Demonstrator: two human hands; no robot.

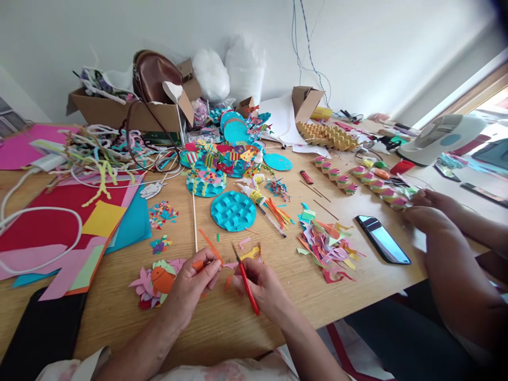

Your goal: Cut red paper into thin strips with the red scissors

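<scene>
My left hand (193,283) is closed in a pinch on a thin orange paper strip (210,245) that slants up and away from my fingers. My right hand (260,286) is closed round a red-handled tool (246,283), a craft knife or pencil, with its dark tip pointing up toward the strip. Both hands hover over the wooden table (222,323) near its front edge. An orange paper disc on pink petal shapes (155,280) lies just left of my left hand. Small paper offcuts lie between my hands.
A turquoise woven paper disc (233,210), a thin wooden stick (194,222), a heap of coloured scraps (327,246) and a phone (383,239) lie ahead. Coloured sheets (59,233) spread at left. Another person's hands (426,209) work at right. Cardboard boxes (119,108) stand behind.
</scene>
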